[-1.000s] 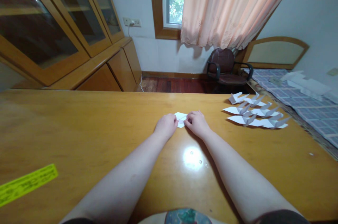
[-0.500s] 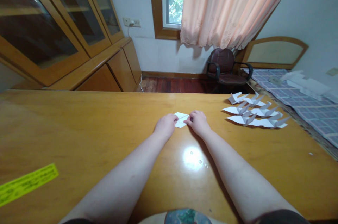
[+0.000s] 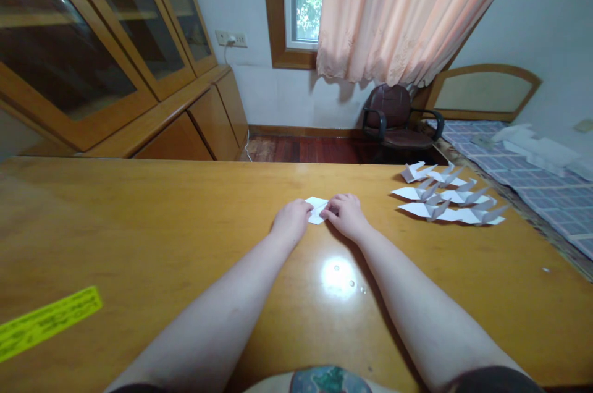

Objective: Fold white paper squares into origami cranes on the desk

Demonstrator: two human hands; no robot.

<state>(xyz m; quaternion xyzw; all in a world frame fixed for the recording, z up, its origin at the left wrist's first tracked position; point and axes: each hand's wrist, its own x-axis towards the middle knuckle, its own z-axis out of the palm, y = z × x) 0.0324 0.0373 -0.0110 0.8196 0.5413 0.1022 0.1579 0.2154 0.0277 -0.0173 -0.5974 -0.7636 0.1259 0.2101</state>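
A small folded white paper (image 3: 317, 210) lies flat on the wooden table between my two hands. My left hand (image 3: 293, 218) holds its left side, fingers closed with the thumb on the paper. On the opposite side my right hand (image 3: 343, 214) has its curled fingers and thumb on the right edge, covering that corner. A crease line runs across the visible part. To the right, several folded white paper cranes (image 3: 447, 195) stand in rows near the table's far right corner.
The wooden table (image 3: 185, 226) bears a yellow printed strip (image 3: 50, 322) at front left. Beyond the far edge are a dark red armchair (image 3: 393, 118) and a glass-door cabinet (image 3: 125, 28). A bed (image 3: 546, 183) with a checked cover adjoins the right side.
My right hand has shifted slightly left over the paper, covering more of its right corner. My left hand stays nearly still, and the cranes have not moved.
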